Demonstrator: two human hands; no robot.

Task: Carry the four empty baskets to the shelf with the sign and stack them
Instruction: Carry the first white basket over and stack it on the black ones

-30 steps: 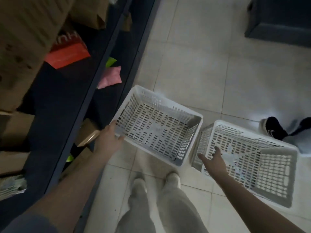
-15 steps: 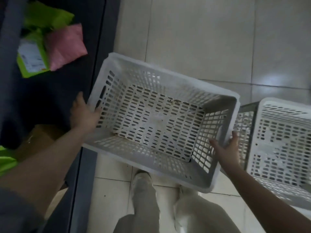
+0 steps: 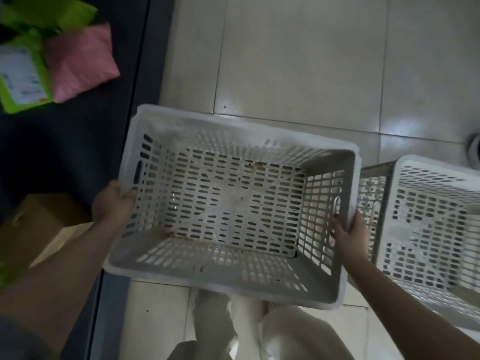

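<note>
A white perforated plastic basket (image 3: 259,289), empty, fills the middle of the view above my legs. My left hand (image 3: 114,203) grips its left end wall, fingers curled over the rim. At the basket's right end my right hand (image 3: 350,232) clasps the wall beside the handle slot. A second white basket (image 3: 428,178), also empty, stands on the tiled floor just to the right, its left wall close to the held one.
A dark shelf unit (image 3: 78,157) runs along the left, its edge touching the held basket's left side. On it lie a pink packet (image 3: 80,61) and green packets (image 3: 26,81); a cardboard box (image 3: 44,227) sits lower. Pale tiled floor (image 3: 298,61) lies ahead.
My right hand went from the right basket to the left basket's right end. Both hands now hold that basket, which looks closer and larger than a second ago.
</note>
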